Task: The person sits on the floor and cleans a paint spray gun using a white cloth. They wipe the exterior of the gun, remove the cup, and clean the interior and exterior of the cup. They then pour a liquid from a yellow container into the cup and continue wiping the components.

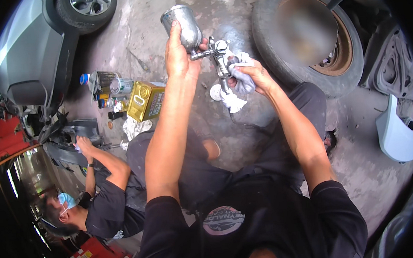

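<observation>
The left hand [181,52] is closed around the underside of a metal cup [188,28], its thumb laid up along the side, and so carries the spray gun [220,50] to which the cup is joined. The right hand [256,76] pinches a bunched pale rag [244,83] against the gun's handle, with one tail of the cloth hanging loose. The gun is held above the floor, between the two hands and in front of the person's knees.

The wiping looks under way rather than finished: cup and gun are joined, and the rag is on the handle. The cup's outside shows mostly bare silver, so that part seems largely done; the handle under the cloth is probably what is left. At this distance, any residue in the gun's small fittings cannot be made out.

Beyond the hands, a white disc [215,92] shows just beside the rag. A yellow tin [145,102] stands by the left forearm, near a crumpled cloth [136,127]. A large tyre [269,37] lies to the right, and a co-worker [111,201] sits at the left.
</observation>
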`<state>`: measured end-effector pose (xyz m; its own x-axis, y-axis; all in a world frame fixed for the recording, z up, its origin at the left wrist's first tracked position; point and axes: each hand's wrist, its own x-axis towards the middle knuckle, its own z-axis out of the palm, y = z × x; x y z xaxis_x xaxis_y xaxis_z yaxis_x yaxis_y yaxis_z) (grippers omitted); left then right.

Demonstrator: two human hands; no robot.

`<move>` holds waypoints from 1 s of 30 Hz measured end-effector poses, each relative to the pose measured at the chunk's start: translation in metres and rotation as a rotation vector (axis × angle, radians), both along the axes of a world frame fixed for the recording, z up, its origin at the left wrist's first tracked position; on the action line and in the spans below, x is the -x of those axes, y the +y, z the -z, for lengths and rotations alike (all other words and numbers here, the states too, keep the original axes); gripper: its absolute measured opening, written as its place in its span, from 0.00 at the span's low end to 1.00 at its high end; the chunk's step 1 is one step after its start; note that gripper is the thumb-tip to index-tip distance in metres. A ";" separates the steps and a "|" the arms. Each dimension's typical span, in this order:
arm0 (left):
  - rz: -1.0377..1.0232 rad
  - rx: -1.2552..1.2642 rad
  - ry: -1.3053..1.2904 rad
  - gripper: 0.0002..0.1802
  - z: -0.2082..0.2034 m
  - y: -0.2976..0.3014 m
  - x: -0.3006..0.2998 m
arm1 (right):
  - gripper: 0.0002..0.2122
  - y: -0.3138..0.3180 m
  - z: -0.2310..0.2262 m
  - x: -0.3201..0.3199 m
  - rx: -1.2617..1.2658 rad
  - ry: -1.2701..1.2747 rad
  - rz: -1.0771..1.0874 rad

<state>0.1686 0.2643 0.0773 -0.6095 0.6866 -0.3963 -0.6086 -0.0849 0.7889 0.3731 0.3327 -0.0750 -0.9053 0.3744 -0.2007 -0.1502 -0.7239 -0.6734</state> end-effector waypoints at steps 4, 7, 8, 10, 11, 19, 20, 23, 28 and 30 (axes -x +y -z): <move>-0.008 0.002 -0.021 0.31 -0.003 0.004 -0.004 | 0.30 -0.002 -0.007 0.002 0.287 0.130 0.022; -0.022 0.056 0.012 0.31 0.003 0.005 -0.015 | 0.33 -0.019 -0.008 0.022 0.071 0.104 -0.095; -0.059 0.101 -0.033 0.30 0.005 0.007 -0.014 | 0.32 -0.019 -0.010 0.023 0.015 0.081 -0.114; -0.115 0.021 -0.076 0.31 0.016 0.006 -0.012 | 0.28 -0.016 -0.025 0.028 -0.172 0.025 -0.090; -0.143 -0.019 -0.096 0.32 0.022 0.003 -0.012 | 0.26 -0.017 -0.027 0.029 -0.229 -0.035 -0.091; -0.114 -0.034 -0.078 0.27 0.005 0.000 -0.030 | 0.30 -0.020 0.005 0.031 -0.462 -0.087 -0.011; -0.045 -0.067 -0.026 0.26 0.006 0.000 -0.031 | 0.28 -0.017 0.013 0.027 -0.466 -0.050 0.011; -0.012 -0.104 0.309 0.27 0.016 -0.011 -0.032 | 0.16 -0.012 -0.038 0.015 -0.355 -0.118 -0.011; 0.542 0.056 0.190 0.29 0.071 -0.040 -0.034 | 0.15 0.007 -0.047 0.015 -0.501 -0.196 -0.015; 0.401 0.012 0.095 0.25 0.074 -0.040 -0.047 | 0.14 -0.003 -0.067 0.014 -0.760 -0.282 0.166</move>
<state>0.2157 0.2245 0.0037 -0.3285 0.8730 -0.3604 -0.5156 0.1539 0.8429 0.3591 0.3296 -0.0076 -0.7801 0.6237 -0.0502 0.0329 -0.0392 -0.9987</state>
